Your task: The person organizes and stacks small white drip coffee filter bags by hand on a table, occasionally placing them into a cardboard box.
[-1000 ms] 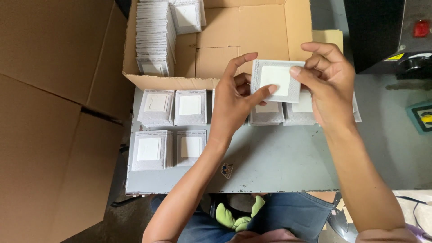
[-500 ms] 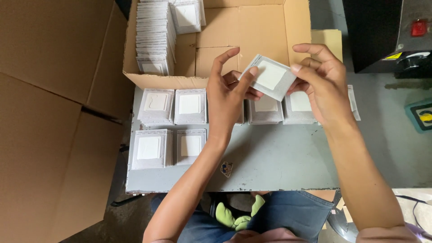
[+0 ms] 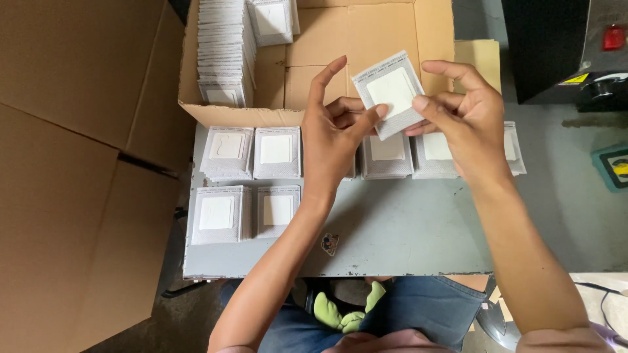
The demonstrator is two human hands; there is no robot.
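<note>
— Both hands pinch one square grey packet (image 3: 392, 93) with a white centre: left hand (image 3: 337, 134) at its lower edge, right hand (image 3: 461, 121) beside, tilted above the table (image 3: 392, 235).
— I see matching stacks (image 3: 252, 176) below, more upright in the cardboard box (image 3: 353, 52).

A grey metal table (image 3: 392, 242) with chipped paint along its near edge stands on a grey concrete floor (image 3: 575, 216). Large flat sheets of brown cardboard (image 3: 72, 176) cover the left side. Past the table's far right corner sits a black machine (image 3: 562, 46) with a red button. The light is even and soft.
</note>
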